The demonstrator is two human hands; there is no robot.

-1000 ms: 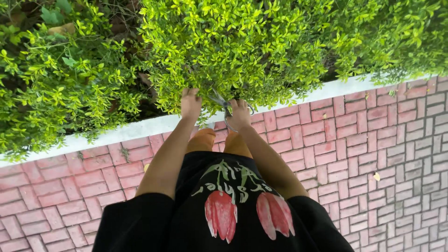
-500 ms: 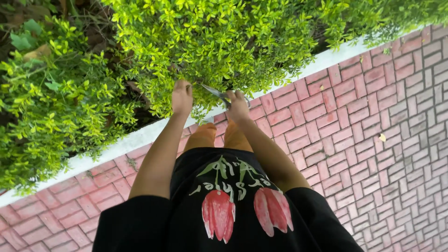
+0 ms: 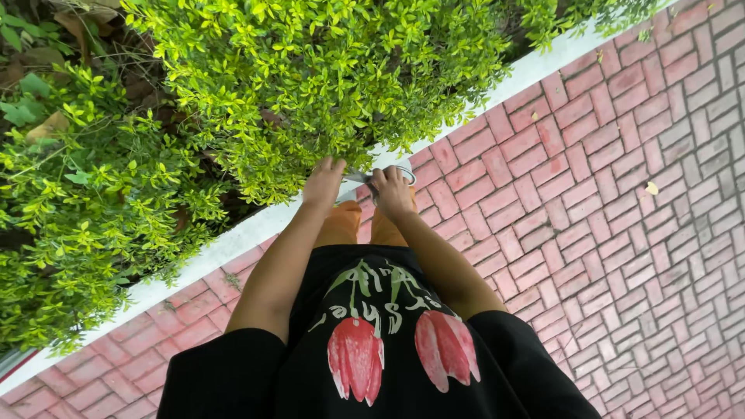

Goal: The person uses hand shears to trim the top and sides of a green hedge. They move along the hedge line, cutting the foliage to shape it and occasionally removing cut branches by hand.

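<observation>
**Caller:** Red brick paving [image 3: 621,202] underfoot, white kerb [image 3: 233,237] cutting across, and a dense green hedge [image 3: 310,85] filling the far side. Your right hand [image 3: 393,192] is curled through the handles of the scissors [image 3: 371,177], clamped on them, just at the near edge of the foliage.

**Partner:** And your left hand [image 3: 323,185] sits just beside it, fingers loosely spread against the lowest leaves. I can't tell whether it pinches a sprig or only rests there.

**Caller:** The blades are mostly hidden by your fingers and the leaves, so whether they're apart or closed, I can't say.

**Partner:** My read for trimming well: use that left hand to part the shoots so you see the stem you mean to cut, and keep its fingers off the blade line, since the two hands are nearly touching.

**Caller:** Agreed. Take small bites at the tips, with the blades level to the hedge's face, I'd judge.
</observation>
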